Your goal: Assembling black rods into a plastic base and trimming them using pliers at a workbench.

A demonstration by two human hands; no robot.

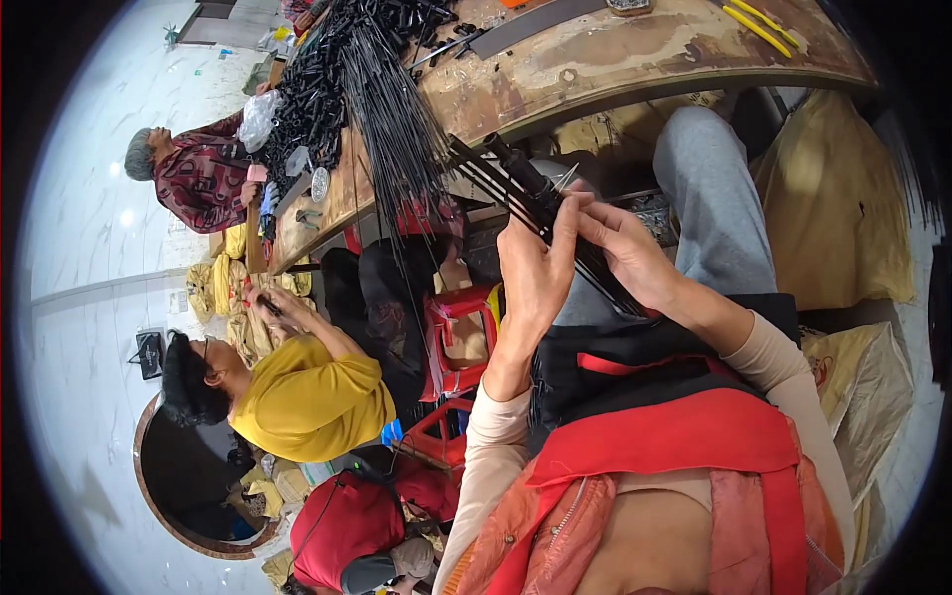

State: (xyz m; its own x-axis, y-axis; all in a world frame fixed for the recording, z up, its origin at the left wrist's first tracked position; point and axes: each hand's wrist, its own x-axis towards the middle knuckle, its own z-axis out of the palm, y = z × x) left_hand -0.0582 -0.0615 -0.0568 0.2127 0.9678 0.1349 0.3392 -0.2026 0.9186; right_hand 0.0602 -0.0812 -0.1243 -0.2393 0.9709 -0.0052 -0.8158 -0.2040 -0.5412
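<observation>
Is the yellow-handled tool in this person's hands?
No, the yellow-handled tool lies on the wooden table, while the left hand holds thin black rods.

Rods (392, 124) block L, tbl (595, 61) fwd; gap nr knee (700, 147).

From the person's head, the one fisheye view looks steeply down, with the left hand (535, 268) and right hand (635, 248) close below the lens; the bench (595, 59) lies farther out, its near edge bowed, and the white wall (89, 238) bends along the view's rim.
</observation>
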